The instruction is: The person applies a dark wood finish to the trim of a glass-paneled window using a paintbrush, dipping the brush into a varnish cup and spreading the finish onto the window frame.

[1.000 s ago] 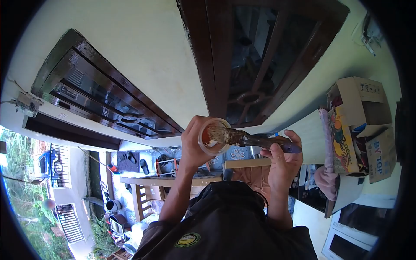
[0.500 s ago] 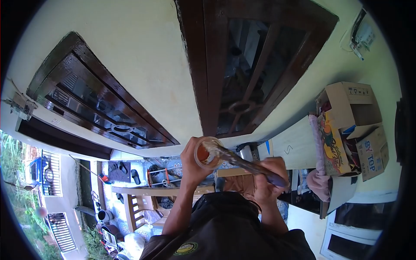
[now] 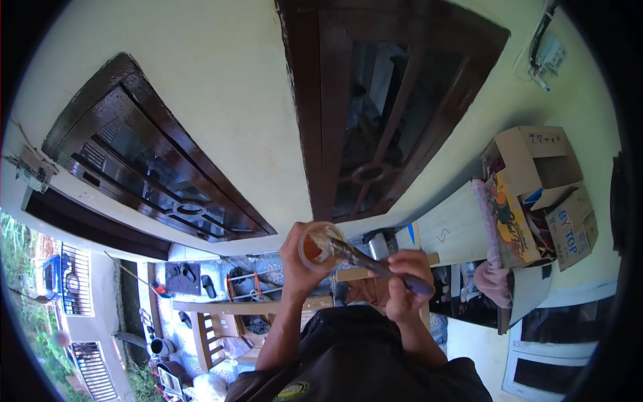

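Left hand (image 3: 299, 258) wrapped closed around small cup (image 3: 315, 246) of brown stain, held chest-high below the dark window frame (image 3: 335, 114). Right hand (image 3: 405, 285) now fisted on brush (image 3: 365, 260) handle. Versus a second ago, the handle is tilted steeper and the bristles are inside the cup, which looks like loading the bristles, not wiping.

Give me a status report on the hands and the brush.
Left hand grips cup. Right hand holds brush, bristles dipped in cup. Nothing in the way.
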Tool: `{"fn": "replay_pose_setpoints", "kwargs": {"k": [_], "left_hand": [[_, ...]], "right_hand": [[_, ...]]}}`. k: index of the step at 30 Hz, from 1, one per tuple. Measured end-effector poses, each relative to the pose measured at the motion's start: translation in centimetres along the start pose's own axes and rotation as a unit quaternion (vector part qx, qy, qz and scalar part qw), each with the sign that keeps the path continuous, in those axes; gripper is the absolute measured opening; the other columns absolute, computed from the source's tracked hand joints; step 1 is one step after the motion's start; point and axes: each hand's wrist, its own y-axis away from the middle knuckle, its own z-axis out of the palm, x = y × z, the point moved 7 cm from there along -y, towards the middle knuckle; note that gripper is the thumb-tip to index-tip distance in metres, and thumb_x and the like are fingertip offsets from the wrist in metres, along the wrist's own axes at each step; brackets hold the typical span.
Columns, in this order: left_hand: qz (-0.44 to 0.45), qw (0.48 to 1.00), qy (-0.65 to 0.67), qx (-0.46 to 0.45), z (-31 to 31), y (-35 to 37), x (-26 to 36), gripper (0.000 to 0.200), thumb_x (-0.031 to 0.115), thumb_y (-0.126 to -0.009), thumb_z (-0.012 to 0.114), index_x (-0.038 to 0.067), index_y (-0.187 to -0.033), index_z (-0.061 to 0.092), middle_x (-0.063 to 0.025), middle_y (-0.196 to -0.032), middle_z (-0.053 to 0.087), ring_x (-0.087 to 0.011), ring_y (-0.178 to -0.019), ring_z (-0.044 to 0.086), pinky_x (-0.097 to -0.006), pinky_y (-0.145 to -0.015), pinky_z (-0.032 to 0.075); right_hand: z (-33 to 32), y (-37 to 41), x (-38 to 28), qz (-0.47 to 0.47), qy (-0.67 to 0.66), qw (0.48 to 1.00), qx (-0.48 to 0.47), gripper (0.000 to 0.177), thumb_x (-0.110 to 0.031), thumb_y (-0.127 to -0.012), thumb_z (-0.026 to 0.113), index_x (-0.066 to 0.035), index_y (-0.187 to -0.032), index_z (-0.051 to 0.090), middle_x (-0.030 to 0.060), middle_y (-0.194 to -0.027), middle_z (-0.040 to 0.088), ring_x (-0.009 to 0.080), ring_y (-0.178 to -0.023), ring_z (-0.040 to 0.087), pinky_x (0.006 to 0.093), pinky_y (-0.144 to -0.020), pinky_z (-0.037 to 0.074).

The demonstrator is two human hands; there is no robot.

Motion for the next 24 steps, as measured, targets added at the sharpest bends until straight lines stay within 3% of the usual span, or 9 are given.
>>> {"fn": "replay_pose_setpoints", "kwargs": {"k": [3, 5, 8, 12, 15, 17, 21, 23, 24], "left_hand": [[0.000, 1.000, -0.012, 0.008, -0.7, 0.1, 0.6, 0.047, 0.010, -0.058, 0.079, 0.000, -0.099, 0.059, -0.0076, -0.091, 0.061, -0.0154, -0.082, 0.060, -0.0272, -0.077, 0.048], [0.003, 1.000, -0.007, 0.023, -1.3, 0.5, 1.1, 0.045, 0.007, -0.057, 0.078, 0.004, -0.099, 0.064, -0.0103, -0.090, 0.062, -0.0271, -0.082, 0.064, -0.0336, -0.074, 0.051], [0.008, 0.999, -0.001, 0.031, -1.9, 1.3, 0.8, 0.045, 0.007, -0.057, 0.079, 0.003, -0.099, 0.064, -0.0105, -0.090, 0.063, -0.0271, -0.083, 0.065, -0.0333, -0.073, 0.051], [0.014, 1.000, -0.021, 0.019, -2.7, 2.1, 1.3, 0.049, 0.010, -0.057, 0.079, 0.000, -0.100, 0.059, -0.0083, -0.092, 0.061, -0.0164, -0.084, 0.061, -0.0279, -0.077, 0.048], [0.019, 0.999, -0.007, 0.028, -3.1, 2.5, 1.7, 0.050, 0.009, -0.056, 0.080, -0.001, -0.101, 0.059, -0.0083, -0.093, 0.060, -0.0159, -0.086, 0.061, -0.0275, -0.078, 0.048], [0.015, 0.999, -0.015, 0.029, -3.4, 2.8, 1.8, 0.051, 0.007, -0.057, 0.080, -0.001, -0.102, 0.059, -0.0080, -0.093, 0.061, -0.0157, -0.087, 0.061, -0.0273, -0.079, 0.048], [0.021, 0.999, -0.009, 0.031, -3.2, 3.0, 2.1, 0.050, 0.008, -0.057, 0.080, -0.001, -0.102, 0.059, -0.0077, -0.093, 0.062, -0.0152, -0.086, 0.062, -0.0269, -0.079, 0.048], [0.008, 1.000, -0.011, 0.023, -2.9, 3.1, 1.9, 0.050, 0.008, -0.057, 0.080, -0.001, -0.102, 0.060, -0.0075, -0.092, 0.063, -0.0147, -0.084, 0.062, -0.0262, -0.079, 0.049], [0.008, 1.000, -0.011, 0.021, -2.7, 3.2, 1.8, 0.050, 0.008, -0.057, 0.080, -0.001, -0.102, 0.060, -0.0075, -0.092, 0.063, -0.0147, -0.084, 0.062, -0.0262, -0.079, 0.049]], "right_hand": [[0.6, 0.8, -1.2, -0.057, -0.028, 0.995, -0.081, 0.028, -0.022, -0.094, 0.053, 0.002, -0.105, 0.044, 0.0236, -0.097, 0.056, 0.0250, -0.077, 0.064, 0.0325, -0.058, 0.056], [1.7, 0.7, -2.0, -0.061, 0.041, 0.987, -0.142, 0.029, -0.024, -0.095, 0.052, 0.001, -0.105, 0.043, 0.0241, -0.099, 0.057, 0.0248, -0.076, 0.063, 0.0328, -0.059, 0.056], [0.1, 3.6, -1.4, -0.094, -0.060, 0.993, 0.039, 0.032, -0.030, -0.095, 0.054, 0.000, -0.102, 0.046, 0.0206, -0.091, 0.061, 0.0246, -0.075, 0.063, 0.0312, -0.065, 0.053], [1.7, 2.8, -3.0, -0.120, 0.018, 0.986, -0.112, 0.032, -0.031, -0.095, 0.053, -0.002, -0.103, 0.043, 0.0230, -0.096, 0.058, 0.0255, -0.074, 0.063, 0.0348, -0.058, 0.058], [0.7, 4.5, -2.8, -0.139, -0.050, 0.989, 0.001, 0.031, -0.030, -0.095, 0.054, -0.002, -0.103, 0.043, 0.0235, -0.096, 0.057, 0.0266, -0.075, 0.062, 0.0359, -0.056, 0.060], [1.5, 3.7, -3.1, -0.100, -0.005, 0.993, -0.055, 0.028, -0.027, -0.095, 0.052, -0.002, -0.103, 0.043, 0.0232, -0.096, 0.057, 0.0265, -0.076, 0.062, 0.0358, -0.057, 0.060], [0.9, 4.3, -2.2, -0.066, -0.111, 0.992, 0.014, 0.028, -0.025, -0.096, 0.050, 0.000, -0.105, 0.043, 0.0233, -0.097, 0.056, 0.0261, -0.075, 0.063, 0.0363, -0.058, 0.060], [1.4, 4.0, -1.5, 0.014, -0.096, 0.995, -0.040, 0.026, -0.019, -0.094, 0.054, 0.002, -0.107, 0.046, 0.0246, -0.100, 0.059, 0.0262, -0.077, 0.064, 0.0331, -0.069, 0.058], [1.5, 4.6, -0.3, 0.074, -0.140, 0.987, 0.000, 0.026, -0.019, -0.095, 0.055, 0.001, -0.109, 0.045, 0.0245, -0.102, 0.059, 0.0284, -0.079, 0.066, 0.0337, -0.069, 0.060]]}}
